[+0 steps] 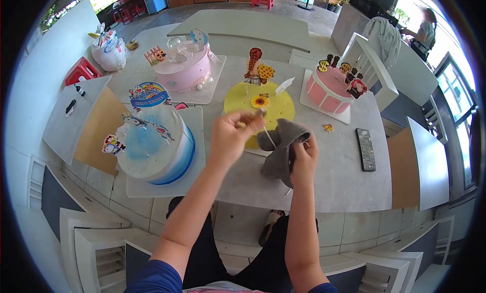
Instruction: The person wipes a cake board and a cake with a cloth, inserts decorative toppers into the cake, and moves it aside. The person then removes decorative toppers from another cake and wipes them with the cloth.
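Note:
My left hand (230, 136) is closed in a pinch in front of the yellow cake (281, 108). A thin white stick (270, 137) runs from its fingertips down to the grey cloth (279, 159); whatever tops the stick is blurred. My right hand (305, 159) grips the bunched cloth, which hangs over the near side of the yellow cake. That cake carries a figure topper (254, 65), a sunflower (260, 101) and a white feather (285, 86).
A blue-and-white cake (152, 156) stands at left, a pink cake (185, 72) behind it. At right are another pink cake (329, 93), a small loose topper (328, 128) and a phone (366, 149). Chairs surround the table (344, 186). A person (424, 32) is at far right.

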Motion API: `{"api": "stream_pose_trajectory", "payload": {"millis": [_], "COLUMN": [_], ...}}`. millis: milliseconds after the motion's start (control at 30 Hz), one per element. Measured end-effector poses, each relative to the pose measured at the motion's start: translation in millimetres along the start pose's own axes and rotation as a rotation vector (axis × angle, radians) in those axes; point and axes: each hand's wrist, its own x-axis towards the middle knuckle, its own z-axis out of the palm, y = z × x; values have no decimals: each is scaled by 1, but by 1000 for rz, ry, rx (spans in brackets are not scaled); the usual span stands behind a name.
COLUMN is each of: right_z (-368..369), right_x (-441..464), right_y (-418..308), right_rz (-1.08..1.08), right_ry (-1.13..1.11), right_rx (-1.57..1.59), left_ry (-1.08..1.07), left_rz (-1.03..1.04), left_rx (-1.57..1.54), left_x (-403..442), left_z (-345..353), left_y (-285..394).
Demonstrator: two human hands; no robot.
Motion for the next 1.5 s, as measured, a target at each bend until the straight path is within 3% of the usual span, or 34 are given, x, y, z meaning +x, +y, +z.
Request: {"api": "stream_pose_trajectory", "payload": {"millis": [100,433,500,600,667,733,800,900,1033,1100,1200,1333,1400,1433,1467,1500], "right_z": [16,25,18,10,10,19,30,40,37,33,30,16,7,6,8,15], "right_x": [-8,-10,-6,-2,-2,-6,-11,-16,-15,-15,-13,-6,1,1,0,-4], "right_y": [4,12,10,8,9,9,13,16,12,9,10,13,12,10,10,6], "right_rz": [1,75,74,-14,-119,-156,-188,-332,-280,-192,-278,-234,-145,-197,-197,-309], "right_ry": [-265,-289,-303,-135,-23,-42,-60,-165,-203,-275,-269,-163,-50,-119,-123,-187], "right_rx": [-188,-485,-516,-463,-204,-187,-164,-500,-454,-421,-433,-445,-77,-50,-51,-262], "left_ry": [48,139,273,320,272,58,48,-129,-246,-323,-371,-353,-255,-253,-215,-177], "left_rz": [-112,-221,-83,-58,-109,-271,-286,-246,-185,-279,-266,-328,-352,-350,-371,-393], "left_rx": [-207,-421,-539,-477,-370,-324,-295,-198,-253,-188,-241,-373,-476,-475,-384,-295], "left_x": [-21,-10,-5,-2,-6,-12,-20,-30,-29,-28,-28,-29,-28,-27,-24,-24], "left_z": [7,-32,-38,-43,-41,-30,-15,-1,-3,-8,-11,-10,-10,-11,-12,-12], "left_y": [-20,-36,-33,-28,-32,-30,-27,-31,-32,-24,-26,-25,-18,-20,-26,-29]}}
